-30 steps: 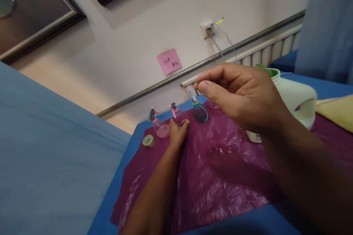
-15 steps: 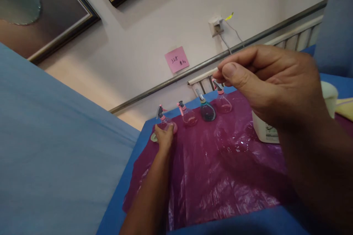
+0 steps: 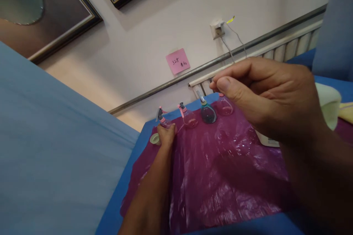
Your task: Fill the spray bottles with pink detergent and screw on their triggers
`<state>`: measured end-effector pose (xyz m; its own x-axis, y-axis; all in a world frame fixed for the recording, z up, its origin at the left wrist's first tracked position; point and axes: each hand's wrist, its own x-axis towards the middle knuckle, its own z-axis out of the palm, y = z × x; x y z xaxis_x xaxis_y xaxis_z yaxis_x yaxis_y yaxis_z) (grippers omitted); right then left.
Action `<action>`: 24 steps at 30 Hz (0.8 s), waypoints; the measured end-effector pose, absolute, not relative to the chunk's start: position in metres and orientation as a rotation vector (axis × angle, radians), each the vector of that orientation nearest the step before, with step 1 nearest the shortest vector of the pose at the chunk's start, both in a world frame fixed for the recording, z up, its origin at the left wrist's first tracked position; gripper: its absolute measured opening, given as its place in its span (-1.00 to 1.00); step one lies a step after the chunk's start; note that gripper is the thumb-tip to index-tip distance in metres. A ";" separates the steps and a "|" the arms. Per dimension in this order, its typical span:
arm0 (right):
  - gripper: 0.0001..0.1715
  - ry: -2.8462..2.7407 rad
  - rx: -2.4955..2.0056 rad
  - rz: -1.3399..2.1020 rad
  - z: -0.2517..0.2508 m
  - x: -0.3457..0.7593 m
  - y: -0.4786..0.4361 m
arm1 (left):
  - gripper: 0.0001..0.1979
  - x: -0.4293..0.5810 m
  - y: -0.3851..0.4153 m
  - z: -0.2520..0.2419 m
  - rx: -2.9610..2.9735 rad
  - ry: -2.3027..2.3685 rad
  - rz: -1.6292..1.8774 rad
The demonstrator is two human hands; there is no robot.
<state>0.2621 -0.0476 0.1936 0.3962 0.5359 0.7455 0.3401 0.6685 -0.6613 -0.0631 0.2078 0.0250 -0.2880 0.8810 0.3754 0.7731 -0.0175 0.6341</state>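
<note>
At the far left of the row, my left hand point(image 3: 166, 134) has its fingers closed round the body of a clear spray bottle point(image 3: 163, 120) with a grey and pink trigger head. A small pale green cup point(image 3: 155, 139) sits just left of that hand. Close to the camera, my right hand point(image 3: 264, 95) is raised with thumb and fingertips pinched together. Whatever lies between them, if anything, is hidden. Behind it stands a white jug point(image 3: 328, 104), partly covered by the hand and wrist.
To the right stand a second pink-headed spray bottle point(image 3: 189, 119), a dark teal one point(image 3: 208, 113) and another clear one point(image 3: 225, 106). A wrinkled purple plastic sheet point(image 3: 204, 176) covers the blue table point(image 3: 113, 205). Blue curtain point(image 3: 55, 147) hangs at left; a yellow cloth point(image 3: 346, 112) lies far right.
My left hand has shifted slightly right at the leftmost spray bottle, showing more of the green cup. The right hand is a little lower and now hides the rightmost bottle's head.
</note>
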 end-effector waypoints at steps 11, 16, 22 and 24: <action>-0.83 -1.669 -0.856 0.371 0.180 0.249 -0.034 | -0.31 -0.030 0.079 0.052 1.762 1.700 1.318; -0.78 -1.939 -1.126 0.408 0.151 0.235 -0.012 | -0.26 0.013 0.021 0.049 1.650 1.345 1.249; -0.61 -1.957 -1.419 0.360 0.116 0.220 0.003 | -0.25 0.035 0.010 0.021 1.660 1.299 1.218; -0.62 -1.893 -1.451 0.388 0.104 0.214 0.000 | -0.30 0.034 0.009 0.014 1.733 1.294 1.232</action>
